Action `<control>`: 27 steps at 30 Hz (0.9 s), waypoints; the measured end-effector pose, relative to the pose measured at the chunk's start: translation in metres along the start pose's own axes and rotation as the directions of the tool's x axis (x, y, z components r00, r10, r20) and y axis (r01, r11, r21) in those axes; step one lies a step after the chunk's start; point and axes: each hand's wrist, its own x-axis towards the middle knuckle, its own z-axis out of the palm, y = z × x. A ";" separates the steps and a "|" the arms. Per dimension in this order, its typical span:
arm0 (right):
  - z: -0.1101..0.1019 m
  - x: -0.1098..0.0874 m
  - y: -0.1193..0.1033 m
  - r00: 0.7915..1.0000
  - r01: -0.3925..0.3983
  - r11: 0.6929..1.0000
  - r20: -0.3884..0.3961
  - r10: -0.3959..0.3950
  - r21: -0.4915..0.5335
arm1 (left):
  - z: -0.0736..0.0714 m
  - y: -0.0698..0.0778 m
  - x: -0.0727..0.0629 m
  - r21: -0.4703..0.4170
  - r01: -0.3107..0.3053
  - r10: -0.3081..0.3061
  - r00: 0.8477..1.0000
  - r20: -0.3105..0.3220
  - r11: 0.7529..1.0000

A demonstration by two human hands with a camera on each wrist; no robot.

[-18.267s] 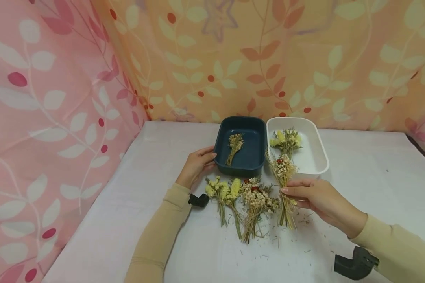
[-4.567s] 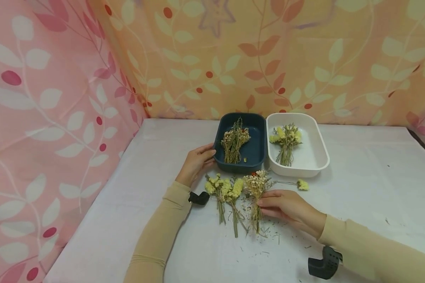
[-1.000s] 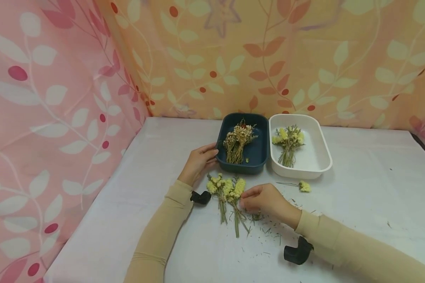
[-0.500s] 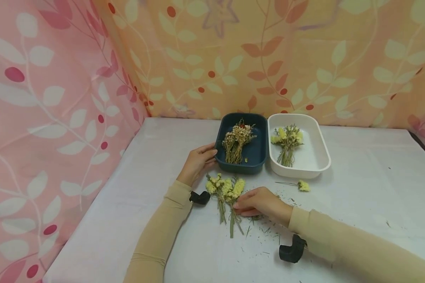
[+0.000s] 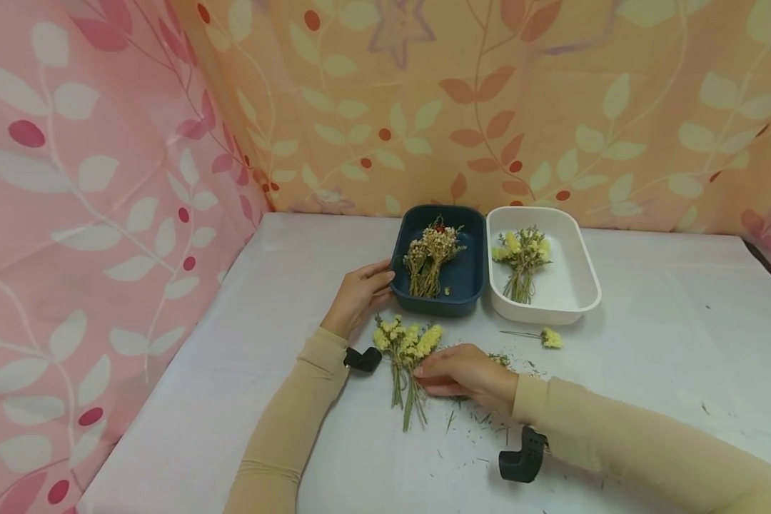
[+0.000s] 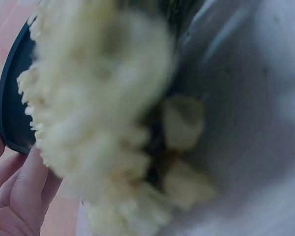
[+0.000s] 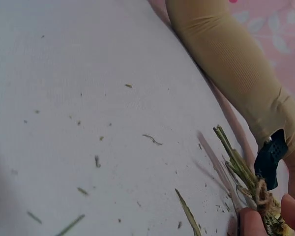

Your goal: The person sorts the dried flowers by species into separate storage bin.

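Observation:
My right hand (image 5: 469, 371) pinches the stems of a yellow dried-flower bunch (image 5: 429, 340) on the table. In the right wrist view, thumb and finger lie at its twine-tied stems (image 7: 263, 194). Close on its left lies a second yellow bunch (image 5: 388, 334). My left hand (image 5: 356, 298) grips the left rim of a navy tray (image 5: 472, 268), which holds cream-white bunches (image 5: 438, 246) with a red bloom. Pale blossoms (image 6: 98, 98), large and blurred, hide much of the left wrist view. A white tray (image 5: 572, 278) beside the navy one holds yellow flowers (image 5: 519, 260).
In front of the white tray lies a loose yellow sprig (image 5: 551, 338). Stem bits and crumbs (image 5: 482, 417) are scattered on the white tablecloth (image 5: 668, 321) around my right hand. Patterned cloth (image 5: 334, 107) hangs behind the table and at its left.
Cream-white bunches that lay on the table or in my right hand are now in the navy tray. My right hand has taken the yellow bunch and swung its stems left. The left hand stays put.

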 end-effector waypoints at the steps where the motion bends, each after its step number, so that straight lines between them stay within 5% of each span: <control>1: 0.001 0.000 0.000 1.000 -0.001 1.000 -0.002 0.001 0.006 | 0.000 0.000 0.000 0.000 0.001 -0.001 1.000 -0.001 1.000; 27: 0.012 0.006 0.007 0.999 -0.019 0.997 -0.043 0.023 0.079 | -0.001 -0.002 0.002 0.016 -0.012 0.012 1.000 0.005 1.000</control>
